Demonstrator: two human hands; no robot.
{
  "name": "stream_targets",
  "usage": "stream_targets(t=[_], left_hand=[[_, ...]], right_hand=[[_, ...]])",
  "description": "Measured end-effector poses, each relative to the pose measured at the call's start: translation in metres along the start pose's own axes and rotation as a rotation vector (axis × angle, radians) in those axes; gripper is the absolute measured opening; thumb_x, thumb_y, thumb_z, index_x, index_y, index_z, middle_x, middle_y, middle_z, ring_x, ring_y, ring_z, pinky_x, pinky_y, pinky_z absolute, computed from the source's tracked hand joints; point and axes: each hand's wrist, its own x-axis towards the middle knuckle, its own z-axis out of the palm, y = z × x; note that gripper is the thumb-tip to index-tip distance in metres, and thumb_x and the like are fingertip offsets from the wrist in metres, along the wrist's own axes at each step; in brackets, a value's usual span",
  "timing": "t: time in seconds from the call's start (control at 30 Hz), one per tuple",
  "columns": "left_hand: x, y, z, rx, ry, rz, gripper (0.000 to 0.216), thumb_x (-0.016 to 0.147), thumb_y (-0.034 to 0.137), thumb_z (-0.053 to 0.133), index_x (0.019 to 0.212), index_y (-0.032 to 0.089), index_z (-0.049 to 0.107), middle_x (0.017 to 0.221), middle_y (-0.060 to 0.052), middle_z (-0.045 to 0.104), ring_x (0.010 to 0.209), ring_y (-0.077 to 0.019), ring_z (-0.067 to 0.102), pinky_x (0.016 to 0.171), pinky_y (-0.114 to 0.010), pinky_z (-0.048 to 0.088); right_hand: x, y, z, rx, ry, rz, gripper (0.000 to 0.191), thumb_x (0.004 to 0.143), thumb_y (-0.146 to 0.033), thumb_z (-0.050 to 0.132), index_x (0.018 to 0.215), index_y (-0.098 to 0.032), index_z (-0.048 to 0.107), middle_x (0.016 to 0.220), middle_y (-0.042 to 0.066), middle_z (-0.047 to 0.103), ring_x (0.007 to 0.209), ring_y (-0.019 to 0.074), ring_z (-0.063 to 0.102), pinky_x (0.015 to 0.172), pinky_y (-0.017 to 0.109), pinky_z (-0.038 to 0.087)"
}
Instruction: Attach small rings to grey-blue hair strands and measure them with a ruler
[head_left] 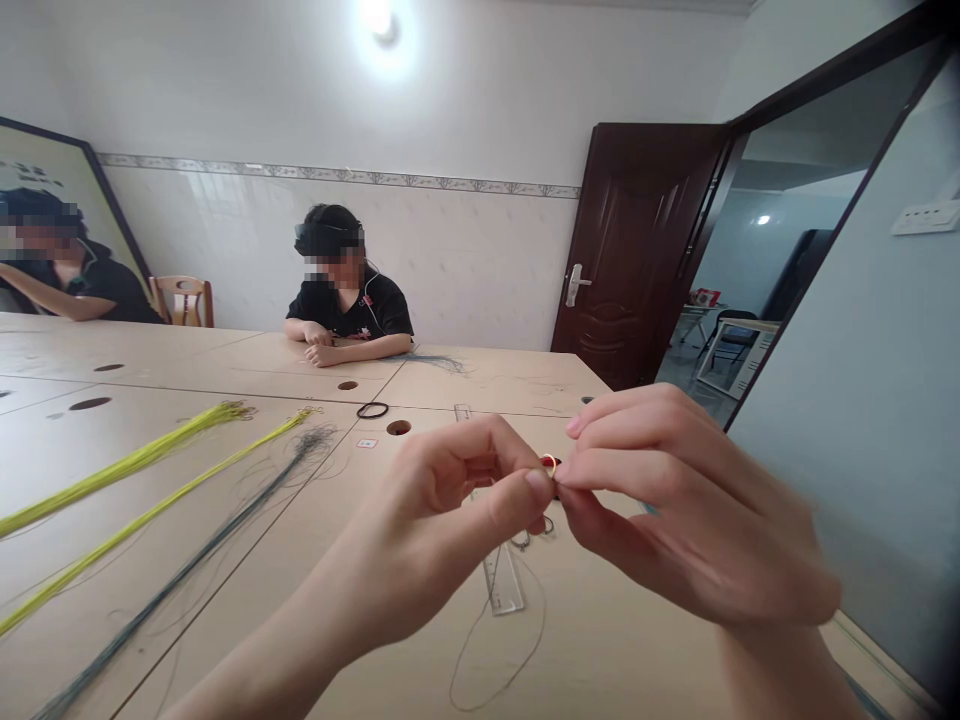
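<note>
My left hand (pixel 457 510) is raised above the table, its thumb and index finger pinched together. Facing it, my right hand (pixel 675 500) pinches with thumb and index finger at almost the same spot, its other fingers loosely bent. A small, thin yellowish loop (pixel 553 464) shows between the fingertips; the ends held are hidden. Below my left hand, a thin grey cord (pixel 540 640) hangs or lies in a wide loop. Beneath the hands, a clear ruler (pixel 505 585) lies on the table, partly covered. A dark red object behind the fingertips is mostly hidden.
On the table (pixel 300 600) to the left lie yellow cord bundles (pixel 127 475) and a dark grey cord bundle (pixel 202 555). A black ring (pixel 373 410) lies near a cable hole (pixel 399 428). Across sits a person (pixel 349 290); another person (pixel 67 260) is farther left.
</note>
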Motion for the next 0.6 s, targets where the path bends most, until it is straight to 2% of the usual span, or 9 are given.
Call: stream_targets(t=[0.23, 0.6], left_hand=[[-0.0012, 0.0056, 0.0015, 0.14, 0.021, -0.013, 0.02, 0.087, 0.022, 0.055, 0.068, 0.017, 0.056, 0.067, 0.005, 0.057, 0.065, -0.0062, 0.05, 0.06, -0.017, 0.039], [-0.0016, 0.0034, 0.0042, 0.116, 0.04, -0.016, 0.019, 0.087, 0.021, 0.054, 0.069, 0.017, 0.055, 0.068, 0.004, 0.057, 0.066, -0.0071, 0.05, 0.06, -0.018, 0.039]], right_hand=[[0.0025, -0.0017, -0.0001, 0.019, -0.039, 0.019, 0.011, 0.078, -0.004, 0.065, 0.076, -0.013, 0.059, 0.074, 0.002, 0.058, 0.08, 0.0147, 0.059, 0.068, 0.029, 0.055], [-0.001, -0.0042, 0.0016, 0.037, -0.038, 0.065, 0.011, 0.078, -0.005, 0.063, 0.077, -0.014, 0.057, 0.074, 0.003, 0.058, 0.079, 0.0149, 0.059, 0.066, 0.029, 0.054]])
